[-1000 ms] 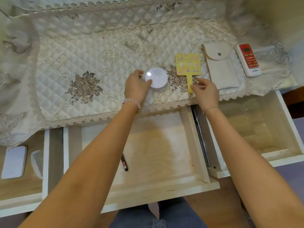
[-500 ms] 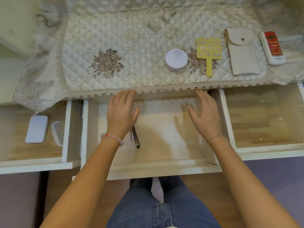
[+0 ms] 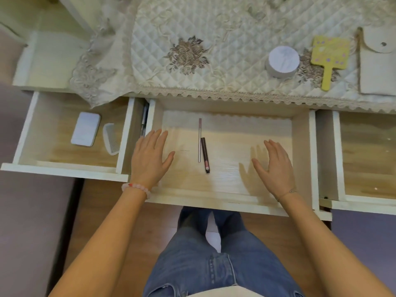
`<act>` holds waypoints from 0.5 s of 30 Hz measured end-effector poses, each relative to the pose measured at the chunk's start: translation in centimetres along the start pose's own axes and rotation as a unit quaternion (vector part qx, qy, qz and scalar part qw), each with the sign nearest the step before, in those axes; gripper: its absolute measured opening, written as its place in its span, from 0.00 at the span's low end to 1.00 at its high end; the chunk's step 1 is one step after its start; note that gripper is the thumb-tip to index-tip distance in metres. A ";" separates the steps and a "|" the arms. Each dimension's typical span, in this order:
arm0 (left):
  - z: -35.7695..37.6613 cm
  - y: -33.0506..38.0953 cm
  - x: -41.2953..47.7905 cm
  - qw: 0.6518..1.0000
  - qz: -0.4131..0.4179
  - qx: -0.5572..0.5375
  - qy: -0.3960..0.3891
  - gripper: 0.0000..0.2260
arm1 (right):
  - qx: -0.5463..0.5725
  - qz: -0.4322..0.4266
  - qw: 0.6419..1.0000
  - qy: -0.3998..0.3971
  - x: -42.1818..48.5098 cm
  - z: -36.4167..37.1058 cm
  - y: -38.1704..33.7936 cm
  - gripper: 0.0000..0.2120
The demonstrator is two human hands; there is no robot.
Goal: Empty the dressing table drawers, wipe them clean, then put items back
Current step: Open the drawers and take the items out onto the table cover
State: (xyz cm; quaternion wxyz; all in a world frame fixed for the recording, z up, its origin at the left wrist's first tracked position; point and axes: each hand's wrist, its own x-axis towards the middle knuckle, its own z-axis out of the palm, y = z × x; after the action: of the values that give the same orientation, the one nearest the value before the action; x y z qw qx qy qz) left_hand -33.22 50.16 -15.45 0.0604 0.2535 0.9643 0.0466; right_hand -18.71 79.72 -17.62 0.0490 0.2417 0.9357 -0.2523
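Three wooden drawers stand pulled out. The middle drawer (image 3: 235, 202) holds a thin pink pencil (image 3: 199, 140) and a dark cosmetic pen (image 3: 205, 155) lying side by side. My left hand (image 3: 150, 157) hovers flat over that drawer's left side, fingers straight, holding nothing. My right hand (image 3: 276, 166) hovers over its right side, also flat and empty. The left drawer (image 3: 64, 168) contains a white case (image 3: 86, 131) and a white comb (image 3: 111, 139). The right drawer (image 3: 364, 202) shows bare wood.
On the quilted cloth (image 3: 214, 28) over the tabletop sit a round white jar (image 3: 282, 61), a yellow hand mirror (image 3: 329, 57) and a cream pouch (image 3: 378, 65). My legs in jeans (image 3: 214, 254) are under the middle drawer, above the wooden floor.
My hands left the jar and mirror on the tabletop and dropped over the middle drawer. They have since spread apart, uncovering the pencil and pen. The view shifted left and down.
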 end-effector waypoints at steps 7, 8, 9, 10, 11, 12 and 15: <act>0.2 -2.0 0.8 1.000 0.015 -0.024 0.009 0.26 | 0.014 -0.002 1.000 -0.021 1.8 2.4 -3.7 0.28; 0.4 -2.2 1.0 0.999 0.021 -0.026 0.012 0.26 | 0.018 0.000 0.999 -0.026 2.1 2.9 -4.2 0.28; 0.5 -2.4 1.2 0.999 0.027 -0.029 0.014 0.26 | 0.023 0.003 0.999 -0.032 2.3 3.4 -4.9 0.28; 0.7 -2.6 1.4 0.999 0.033 -0.032 0.017 0.25 | 0.030 0.008 0.999 -0.039 2.6 4.0 -5.5 0.27; 0.8 -2.9 1.6 0.999 0.037 -0.033 0.018 0.25 | 0.039 0.019 0.998 -0.049 2.8 4.6 -6.2 0.27; 1.0 -3.1 1.8 0.998 0.041 -0.034 0.019 0.25 | 0.047 0.034 0.996 -0.061 3.0 5.3 -6.9 0.27; 1.4 -3.4 2.1 0.998 0.052 -0.034 0.020 0.25 | 0.068 0.085 0.988 -0.108 3.4 7.3 -8.8 0.26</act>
State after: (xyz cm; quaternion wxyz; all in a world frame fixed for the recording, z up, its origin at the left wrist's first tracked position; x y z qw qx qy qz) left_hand -36.48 48.33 -17.44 0.0477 0.2997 0.9488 0.0877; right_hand -26.13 70.88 -20.73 0.1541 0.2946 0.8817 -0.3348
